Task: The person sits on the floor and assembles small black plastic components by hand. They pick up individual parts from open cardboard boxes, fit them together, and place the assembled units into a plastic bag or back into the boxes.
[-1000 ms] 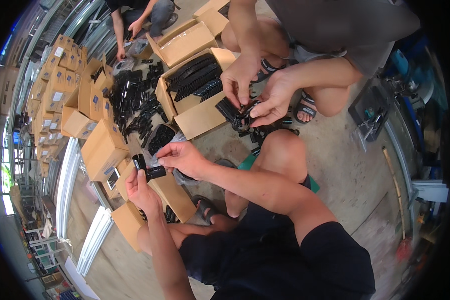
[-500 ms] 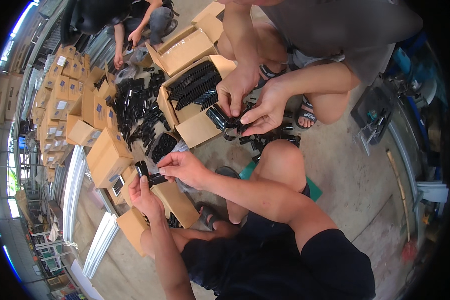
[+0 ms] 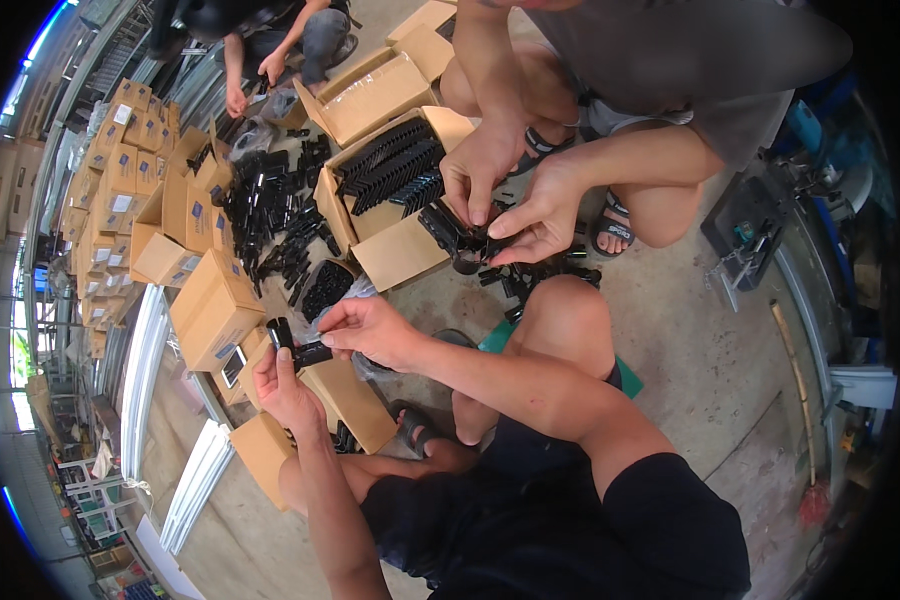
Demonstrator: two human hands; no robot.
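A glossy black pipe fitting (image 3: 279,332) with a short side branch is gripped by the thumb and fingers of my left hand (image 3: 288,392). At the branch's right end, my right hand (image 3: 375,333) has thumb and forefinger pinched together. Whatever is between those fingertips is too small to make out. Just beyond my hands lies a clear plastic bag of small black parts (image 3: 327,290). An opened cardboard box (image 3: 355,405) with black pieces inside stands under my forearms.
Across from me a co-worker's hands (image 3: 540,205) work on another black fitting (image 3: 442,226). An open carton (image 3: 400,262) holds rows of black parts. Loose black fittings (image 3: 270,215) are heaped on the floor. Stacked cartons (image 3: 120,205) and white metal profiles (image 3: 198,480) are at the left.
My hands keep nearly the same place around the black fitting, with only a slight shift. The co-worker's fitting has turned a little in their hands.
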